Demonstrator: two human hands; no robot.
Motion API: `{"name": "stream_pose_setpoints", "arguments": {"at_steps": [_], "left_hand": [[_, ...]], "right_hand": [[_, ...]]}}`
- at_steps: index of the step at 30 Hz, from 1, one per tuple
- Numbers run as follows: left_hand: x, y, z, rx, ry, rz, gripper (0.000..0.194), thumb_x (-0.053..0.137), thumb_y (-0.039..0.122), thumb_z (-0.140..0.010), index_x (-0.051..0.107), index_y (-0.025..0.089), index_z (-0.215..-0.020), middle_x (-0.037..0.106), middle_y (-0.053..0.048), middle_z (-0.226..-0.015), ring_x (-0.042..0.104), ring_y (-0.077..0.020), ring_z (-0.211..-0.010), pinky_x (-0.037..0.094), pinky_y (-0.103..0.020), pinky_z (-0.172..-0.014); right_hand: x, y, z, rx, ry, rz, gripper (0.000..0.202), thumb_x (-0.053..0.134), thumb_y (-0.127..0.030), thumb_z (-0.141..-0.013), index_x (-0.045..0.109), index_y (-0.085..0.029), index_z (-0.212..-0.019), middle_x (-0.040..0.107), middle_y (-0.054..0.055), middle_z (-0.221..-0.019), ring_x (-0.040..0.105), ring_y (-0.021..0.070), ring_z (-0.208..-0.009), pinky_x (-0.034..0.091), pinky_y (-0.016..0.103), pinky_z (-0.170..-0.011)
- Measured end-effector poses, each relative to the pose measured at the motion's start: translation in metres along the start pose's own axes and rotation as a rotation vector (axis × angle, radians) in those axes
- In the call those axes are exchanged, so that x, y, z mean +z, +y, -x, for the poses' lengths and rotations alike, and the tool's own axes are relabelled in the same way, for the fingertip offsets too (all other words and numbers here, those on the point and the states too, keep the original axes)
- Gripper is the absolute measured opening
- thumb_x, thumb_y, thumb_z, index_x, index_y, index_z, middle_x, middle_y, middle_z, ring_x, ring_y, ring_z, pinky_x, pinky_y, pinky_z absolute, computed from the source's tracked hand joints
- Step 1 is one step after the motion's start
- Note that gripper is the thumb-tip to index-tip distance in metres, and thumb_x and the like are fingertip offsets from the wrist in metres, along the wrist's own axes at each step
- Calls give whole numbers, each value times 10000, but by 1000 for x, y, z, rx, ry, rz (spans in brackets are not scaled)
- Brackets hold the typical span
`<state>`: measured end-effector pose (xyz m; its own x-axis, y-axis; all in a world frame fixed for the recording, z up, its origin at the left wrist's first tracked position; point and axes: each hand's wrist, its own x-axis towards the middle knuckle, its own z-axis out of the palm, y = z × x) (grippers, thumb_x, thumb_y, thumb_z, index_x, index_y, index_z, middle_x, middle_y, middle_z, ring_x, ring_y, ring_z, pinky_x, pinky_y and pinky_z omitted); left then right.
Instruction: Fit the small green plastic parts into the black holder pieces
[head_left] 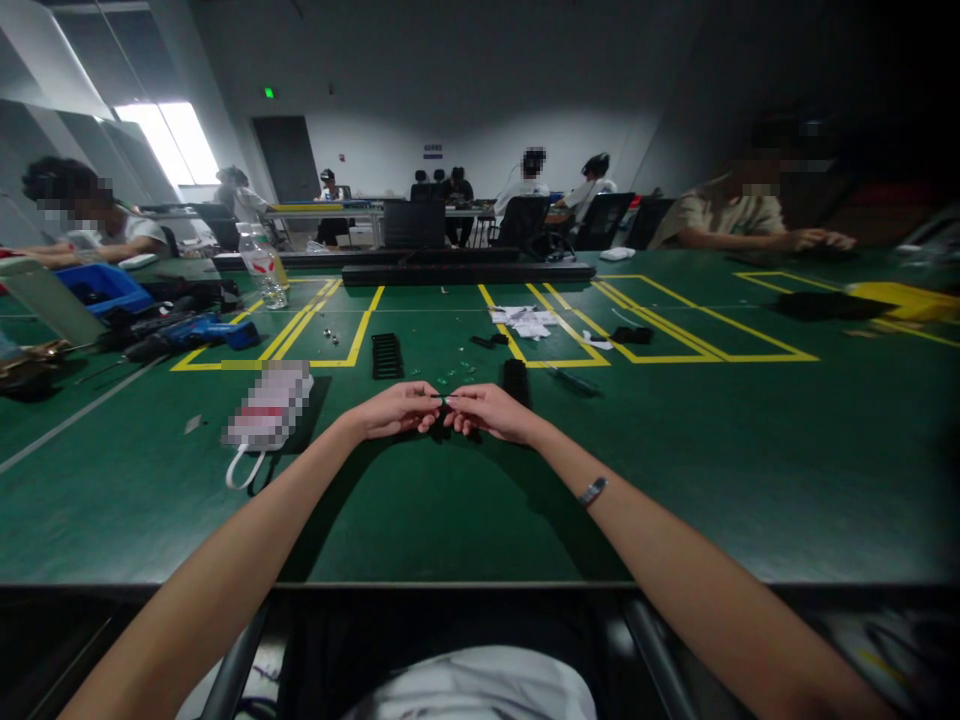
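My left hand (pixel 397 410) and my right hand (pixel 489 410) meet above the green table, fingertips almost touching. Between the pinched fingers of both is a small thin dark piece (pixel 444 398), too small to name and mostly covered. Just beyond the fingers lie several tiny clear or greenish pieces (pixel 442 380). A black slotted tray (pixel 387 356) rests past my left hand. Close behind my right hand is a black ribbed block (pixel 515 376), partly hidden by it. Small black parts (pixel 489 341) lie farther back, and a screwdriver (pixel 573 381) is to the right.
A white pack with a strap (pixel 270 405) lies left of my hands. Farther left are a blue power drill (pixel 202 332) and a blue bin (pixel 105 288). A plastic bottle (pixel 262 265), crumpled papers (pixel 525 320) and long black bars (pixel 465 274) stand behind. People sit at both sides.
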<state>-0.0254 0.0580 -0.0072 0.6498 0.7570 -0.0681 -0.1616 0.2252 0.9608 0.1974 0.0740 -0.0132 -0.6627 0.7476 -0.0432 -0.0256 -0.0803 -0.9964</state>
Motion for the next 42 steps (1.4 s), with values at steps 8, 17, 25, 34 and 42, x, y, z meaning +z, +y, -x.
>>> {"name": "stream_pose_setpoints", "arguments": {"at_steps": [8,17,25,34,42], "left_hand": [[-1,-1,-1,-2,0,2,280,749,286,-843,568,124,-982,595,-15,-722,559,-105,-653,438,-228,-607],[-1,-1,0,-4,16,-14,295,762,297,-831,574,123,-977,609,-22,-735,571,-103,-653,446,-224,-607],[-2,-2,-1,-3,15,-26,307,763,302,-828,574,122,-989,608,-17,-723,569,-100,-641,446,-220,-595],[1,-1,-1,7,14,-53,309,758,314,-832,569,123,-985,622,-30,-748,575,-103,-634,440,-224,-589],[2,-1,0,5,19,-73,289,748,310,-842,566,125,-971,624,-32,-762,580,-101,-636,449,-225,-595]], "right_hand": [[-1,1,0,4,-10,-3,290,729,-381,-841,680,-101,-895,728,96,-803,641,103,-623,510,205,-564],[1,0,0,6,13,11,279,726,-378,-838,671,-105,-862,725,91,-776,635,103,-601,501,200,-539],[4,-5,3,17,17,17,276,734,-365,-828,663,-101,-863,724,91,-783,636,103,-603,507,206,-546],[3,-3,1,5,10,33,316,754,-394,-803,670,-101,-887,722,83,-775,631,105,-591,508,213,-539],[1,-2,2,-4,0,39,301,739,-390,-825,680,-109,-913,721,78,-795,639,107,-626,511,216,-565]]}}
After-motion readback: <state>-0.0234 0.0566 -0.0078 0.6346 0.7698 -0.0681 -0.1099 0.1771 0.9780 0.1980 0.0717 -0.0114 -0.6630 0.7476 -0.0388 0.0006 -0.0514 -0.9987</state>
